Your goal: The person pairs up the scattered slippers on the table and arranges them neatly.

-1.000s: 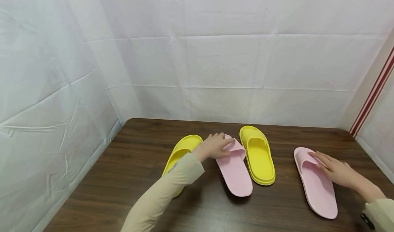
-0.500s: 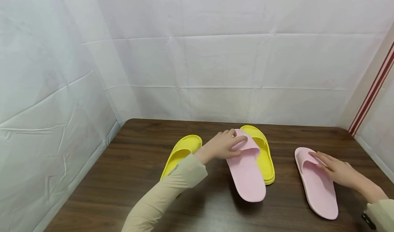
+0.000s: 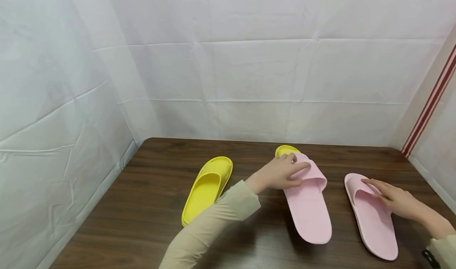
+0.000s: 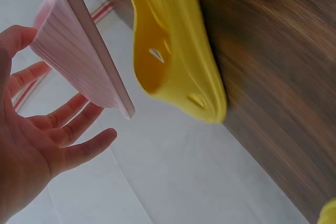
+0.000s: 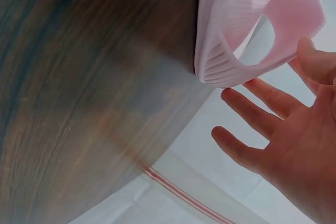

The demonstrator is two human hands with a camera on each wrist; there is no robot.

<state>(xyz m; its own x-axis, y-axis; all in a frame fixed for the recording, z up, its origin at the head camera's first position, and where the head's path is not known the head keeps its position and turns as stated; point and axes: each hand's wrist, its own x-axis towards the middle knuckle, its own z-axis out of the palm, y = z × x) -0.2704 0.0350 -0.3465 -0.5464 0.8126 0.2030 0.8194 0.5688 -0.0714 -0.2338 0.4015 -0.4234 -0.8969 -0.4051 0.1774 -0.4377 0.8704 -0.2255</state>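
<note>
My left hand (image 3: 279, 173) grips a pink slipper (image 3: 310, 217) by its ribbed strap. That slipper is raised off the table and overlaps a yellow slipper (image 3: 286, 150), of which only the toe end shows in the head view. In the left wrist view, the thumb and fingers lie along the pink strap (image 4: 71, 51), beside the yellow slipper (image 4: 191, 72). My right hand (image 3: 402, 201) holds the strap of the other pink slipper (image 3: 377, 233), which lies on the table. Its thumb is at the strap's edge and some fingertips touch the strap (image 5: 220, 61) in the right wrist view.
Another yellow slipper (image 3: 203, 193) lies left of my left forearm on the dark wooden table (image 3: 142, 205). White sheeting (image 3: 249, 71) hangs behind and at the sides, with a red stripe (image 3: 429, 102) at the right.
The left hand has carried its pink slipper to the right, across the right-hand yellow slipper. The right hand and its pink slipper have shifted slightly right. The left yellow slipper shows more fully.
</note>
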